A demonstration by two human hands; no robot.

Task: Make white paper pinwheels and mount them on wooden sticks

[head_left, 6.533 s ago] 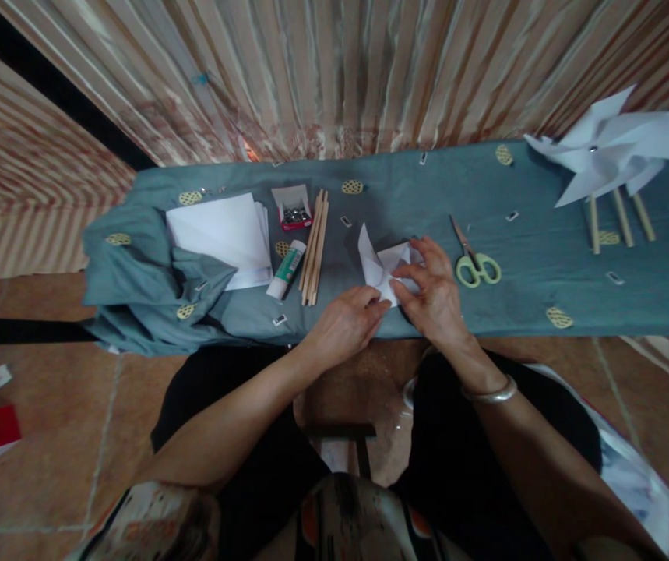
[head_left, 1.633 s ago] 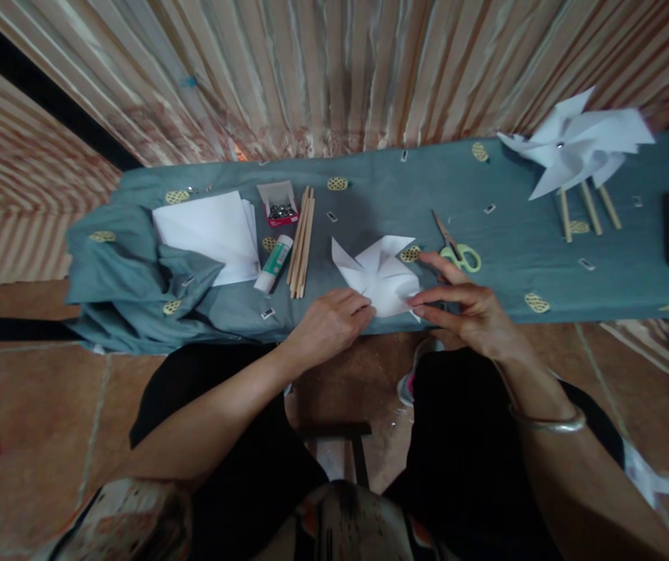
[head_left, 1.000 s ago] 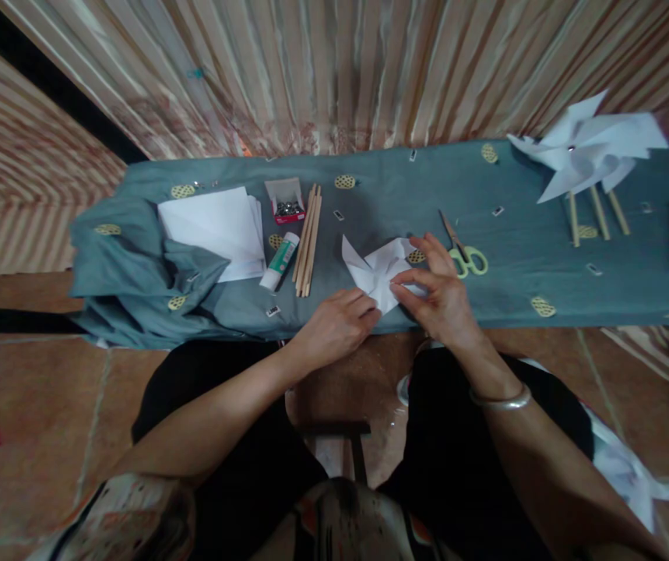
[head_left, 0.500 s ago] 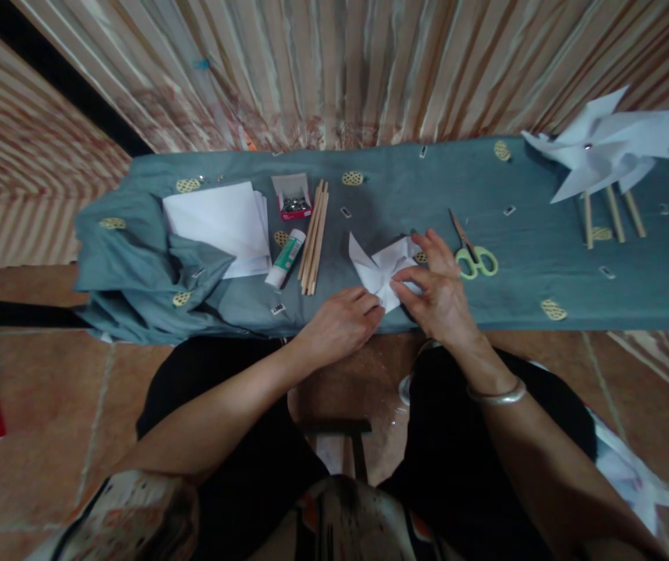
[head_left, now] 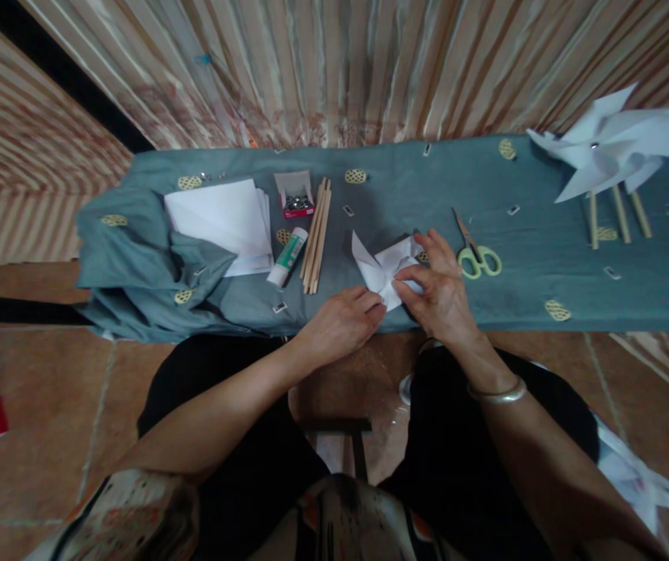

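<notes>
A white paper pinwheel (head_left: pixel 376 273), its blades partly folded in, lies at the front edge of the cloth-covered table between my hands. My left hand (head_left: pixel 346 319) is closed on its lower left corner, fingers curled together. With thumb and forefinger near the centre, my right hand (head_left: pixel 436 288) pinches the paper, its other fingers bent over the right blade. The exact spot under the right fingertips is partly hidden. Just right of that hand are green-handled scissors (head_left: pixel 478 261), lying with the blades pointing away from me.
Left of the pinwheel lie wooden sticks (head_left: pixel 316 238), a glue stick (head_left: pixel 287 257), an open box of pushpins (head_left: pixel 296 199) and a stack of white paper (head_left: pixel 220 222). Pinwheels on sticks (head_left: pixel 608 148) rest at the far right. A striped curtain (head_left: pixel 334 70) hangs behind the table (head_left: pixel 427 179).
Both hands keep almost the same hold on the paper pinwheel. The view has shifted very slightly; nothing else has visibly moved.
</notes>
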